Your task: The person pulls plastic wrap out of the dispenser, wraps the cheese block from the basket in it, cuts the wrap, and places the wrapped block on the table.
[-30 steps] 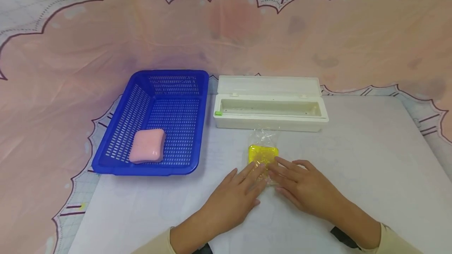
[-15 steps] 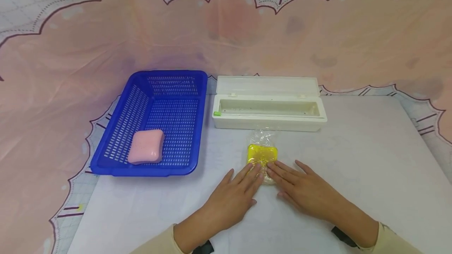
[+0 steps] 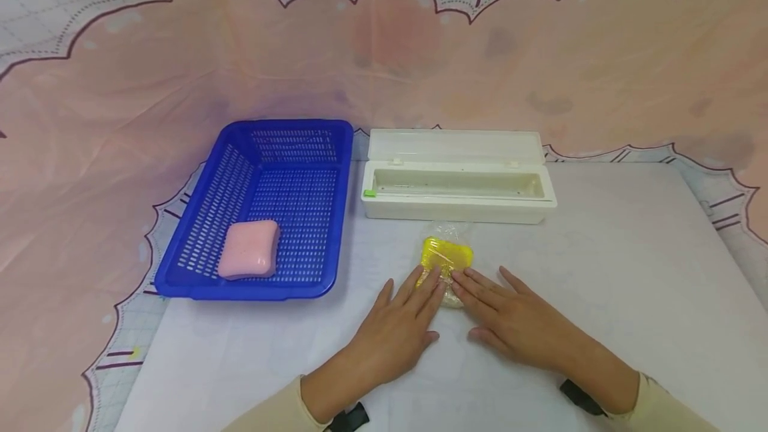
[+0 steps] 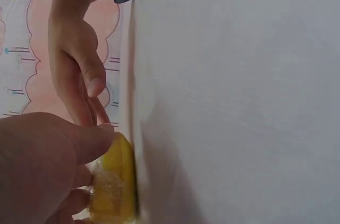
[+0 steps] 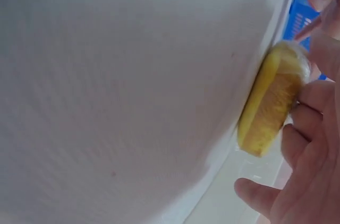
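A yellow bar of soap (image 3: 447, 254) in a clear plastic bag (image 3: 450, 229) lies flat on the white-covered table, in front of the white box. My left hand (image 3: 393, 335) rests its straight fingertips on the near left part of the packet. From the other side, my right hand (image 3: 519, 325) touches the near right part, fingers extended and thumb spread. Both wrist views show the yellow soap (image 4: 112, 181) low on the cloth, with fingers laid over its upper face. The fingers cover part of its near end.
Left of the hands stands a blue plastic basket (image 3: 246, 291) with a pink bar of soap (image 3: 249, 249) inside. A long white box (image 3: 459, 211), its lid (image 3: 456, 145) raised, stands just behind the packet. Patterned cloth (image 3: 384, 72) hangs behind.
Both hands have shifted slightly forward over the packet. The yellow soap has slid a little toward the white box and turned slightly. The basket and box have stayed put.
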Motion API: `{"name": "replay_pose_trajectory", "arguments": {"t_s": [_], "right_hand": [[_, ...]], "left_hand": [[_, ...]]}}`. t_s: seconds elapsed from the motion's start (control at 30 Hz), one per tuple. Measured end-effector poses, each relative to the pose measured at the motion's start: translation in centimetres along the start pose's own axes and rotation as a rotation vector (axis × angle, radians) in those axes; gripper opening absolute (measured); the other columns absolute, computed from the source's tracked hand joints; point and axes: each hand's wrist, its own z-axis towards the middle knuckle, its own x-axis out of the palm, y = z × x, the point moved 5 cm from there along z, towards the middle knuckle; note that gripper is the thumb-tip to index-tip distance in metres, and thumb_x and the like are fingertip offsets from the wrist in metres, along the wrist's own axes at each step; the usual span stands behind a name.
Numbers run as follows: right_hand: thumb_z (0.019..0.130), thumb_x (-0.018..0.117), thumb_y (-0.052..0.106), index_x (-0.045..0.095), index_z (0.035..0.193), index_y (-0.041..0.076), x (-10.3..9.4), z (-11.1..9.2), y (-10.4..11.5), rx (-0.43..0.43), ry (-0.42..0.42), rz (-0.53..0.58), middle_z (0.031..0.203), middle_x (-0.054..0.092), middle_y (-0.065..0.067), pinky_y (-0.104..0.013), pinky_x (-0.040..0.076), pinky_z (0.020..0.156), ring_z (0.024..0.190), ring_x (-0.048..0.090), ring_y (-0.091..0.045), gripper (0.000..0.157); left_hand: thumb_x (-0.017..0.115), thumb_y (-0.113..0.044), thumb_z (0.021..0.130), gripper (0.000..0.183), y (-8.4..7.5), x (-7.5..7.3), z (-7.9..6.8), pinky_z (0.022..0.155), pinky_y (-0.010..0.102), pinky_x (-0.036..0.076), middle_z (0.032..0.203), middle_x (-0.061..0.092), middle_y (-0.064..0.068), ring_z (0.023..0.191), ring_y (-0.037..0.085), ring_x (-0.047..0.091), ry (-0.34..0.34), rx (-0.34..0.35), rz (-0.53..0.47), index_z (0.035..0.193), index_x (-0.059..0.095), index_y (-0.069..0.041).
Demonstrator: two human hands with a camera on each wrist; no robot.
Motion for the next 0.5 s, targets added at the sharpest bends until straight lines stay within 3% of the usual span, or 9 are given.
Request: {"name": "replay_pose_trajectory", "arguments": {"t_s": [0.37, 0.5], "right_hand": [[0.099, 0.061, 0.052, 0.045, 0.155, 0.016, -0.10, 0.44, -0.36, 0.017, 0.028, 0.057, 0.164, 0.039, 0.002, -0.062, 0.043, 0.109, 0.149, 0.040, -0.018, 0.068], [0.100, 0.059, 0.051, 0.043, 0.156, 0.017, -0.22, 0.52, -0.51, 0.029, 0.056, 0.085, 0.165, 0.037, 0.003, -0.062, 0.042, 0.110, 0.151, 0.038, -0.017, 0.067]], "left_hand": [[0.057, -0.049, 0.102, 0.075, 0.48, 0.06, 0.35, 0.118, 0.061, 0.035, 0.173, 0.008, 0.003, 0.160, 0.025, 0.011, 0.053, 0.001, -0.038, 0.162, 0.028, -0.015], [0.056, -0.049, 0.102, 0.075, 0.49, -0.02, 0.33, 0.118, 0.061, 0.035, 0.173, 0.008, 0.004, 0.160, 0.026, 0.011, 0.043, 0.006, -0.049, 0.162, 0.026, -0.015]]}}
